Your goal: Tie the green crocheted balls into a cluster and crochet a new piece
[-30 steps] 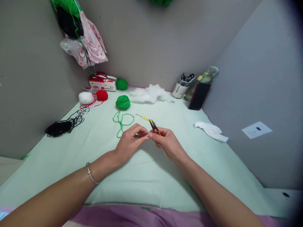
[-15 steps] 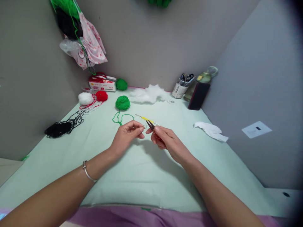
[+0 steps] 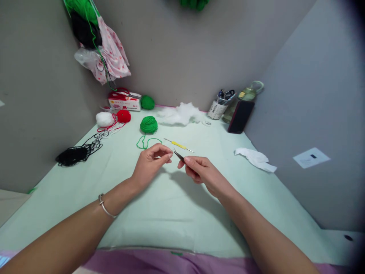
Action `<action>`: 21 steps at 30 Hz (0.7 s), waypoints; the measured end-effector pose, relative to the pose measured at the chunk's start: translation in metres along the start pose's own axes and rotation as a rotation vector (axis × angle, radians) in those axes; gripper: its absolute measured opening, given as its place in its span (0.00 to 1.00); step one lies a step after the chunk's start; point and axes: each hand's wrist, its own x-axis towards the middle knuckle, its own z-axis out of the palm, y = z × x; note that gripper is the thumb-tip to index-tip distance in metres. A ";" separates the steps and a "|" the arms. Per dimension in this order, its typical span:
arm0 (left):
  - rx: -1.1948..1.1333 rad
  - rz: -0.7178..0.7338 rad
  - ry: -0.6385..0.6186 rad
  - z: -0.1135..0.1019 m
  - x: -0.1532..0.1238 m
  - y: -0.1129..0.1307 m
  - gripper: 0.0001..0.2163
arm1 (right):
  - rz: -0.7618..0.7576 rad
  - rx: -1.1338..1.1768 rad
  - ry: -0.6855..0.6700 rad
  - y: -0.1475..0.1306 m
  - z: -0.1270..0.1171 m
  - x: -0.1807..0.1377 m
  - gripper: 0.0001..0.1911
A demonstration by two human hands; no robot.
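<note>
Between thumb and fingertips, my left hand (image 3: 151, 165) pinches a thin, wire-like piece (image 3: 173, 150), too small to make out fully. My right hand (image 3: 203, 171) is wrapped round a pair of pliers (image 3: 179, 156) with dark, narrow jaws. The jaw tips are together at the thin piece, just right of my left fingertips; most of the handles are hidden in my palm. Just beyond both hands, a crochet hook with a yellow grip (image 3: 179, 144) lies on the table. A green yarn ball (image 3: 148, 125) sits farther back, its loose strand running toward my left hand.
Black yarn (image 3: 72, 156), a white ball (image 3: 105, 119) and a red ball (image 3: 123, 116) lie at left. Scissors (image 3: 121, 91) rest on a box (image 3: 125, 102). White stuffing (image 3: 181, 114), a pen cup (image 3: 217, 108), a phone (image 3: 241, 117) and white cloth (image 3: 256, 159) stand or lie behind and right.
The pliers' jaws, apart before, are now closed together, with their tips at the thin piece by my left fingertips. The view has shifted slightly.
</note>
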 end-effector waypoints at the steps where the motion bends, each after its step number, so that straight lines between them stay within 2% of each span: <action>1: 0.025 0.026 -0.003 0.000 0.000 0.000 0.05 | 0.003 -0.002 -0.002 0.000 0.000 0.000 0.23; 6: 0.115 0.129 -0.019 0.001 -0.002 -0.003 0.03 | 0.014 0.003 0.002 -0.001 0.000 0.001 0.23; 21: 0.236 0.275 -0.044 -0.004 0.000 -0.012 0.03 | 0.020 -0.065 0.041 -0.001 0.000 0.002 0.23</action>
